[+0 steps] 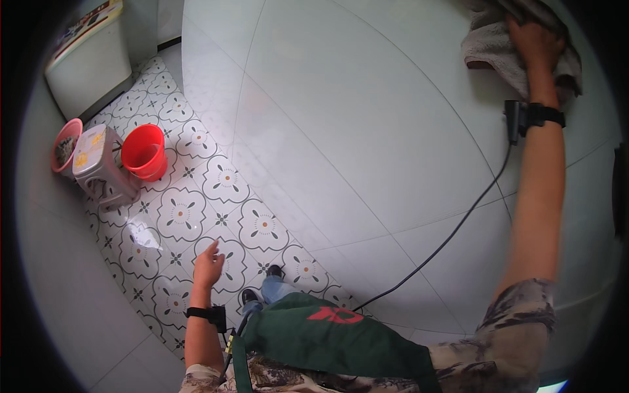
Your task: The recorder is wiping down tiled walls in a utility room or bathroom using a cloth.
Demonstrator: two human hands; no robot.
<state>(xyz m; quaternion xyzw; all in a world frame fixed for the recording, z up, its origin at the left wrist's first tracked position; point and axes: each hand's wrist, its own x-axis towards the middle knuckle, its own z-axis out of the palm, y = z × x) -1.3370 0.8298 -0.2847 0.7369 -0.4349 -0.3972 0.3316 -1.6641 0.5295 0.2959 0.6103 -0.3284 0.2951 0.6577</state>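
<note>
My right hand (pixel 538 46) is raised at the upper right and presses a grey-brown cloth towel (pixel 491 46) flat against the pale tiled wall (pixel 373 123). Folds of the towel hang below and around the fingers, and part of it runs out of view at the top. Down at my side, my left hand (pixel 209 267) hangs over the patterned floor with nothing in it, its fingers loosely bent and apart. Each wrist carries a black strap with a small device, and a black cable (pixel 442 245) runs from the right one down to my green apron (pixel 314 334).
On the left of the patterned tile floor (pixel 180 213) stand a red bucket (pixel 145 152), a plastic stool (pixel 93 147) and a pink basin (pixel 73 128) with a dark bundle in it. A white cabinet-like unit (pixel 91 69) stands beyond them. Another wall (pixel 54 226) bounds the left side.
</note>
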